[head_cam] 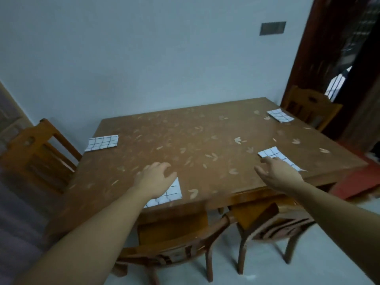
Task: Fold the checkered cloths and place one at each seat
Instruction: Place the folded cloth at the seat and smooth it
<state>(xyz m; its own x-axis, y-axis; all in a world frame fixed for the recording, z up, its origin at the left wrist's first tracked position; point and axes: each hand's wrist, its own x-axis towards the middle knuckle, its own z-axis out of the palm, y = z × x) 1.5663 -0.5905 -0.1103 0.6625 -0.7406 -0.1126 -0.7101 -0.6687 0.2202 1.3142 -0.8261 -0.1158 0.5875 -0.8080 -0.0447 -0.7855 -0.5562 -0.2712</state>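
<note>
Head view: your left hand (154, 175) and right hand (276, 171) hover, fingers spread, over folded cloths (174, 192) at the near edge of the table (205, 138). Placing looks done, so just straighten them.

White cloths (102, 142) carry dark grid checks; the brown table (185, 140) shows pale leaf motifs.

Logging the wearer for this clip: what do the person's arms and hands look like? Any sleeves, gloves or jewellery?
Both arms are bare from the frame edge to the fingers, and no sleeve is in view. The left hand and right hand wear no gloves, and no watch, bracelet or band shows at either wrist. The picture is too soft to rule out a thin ring.
</note>
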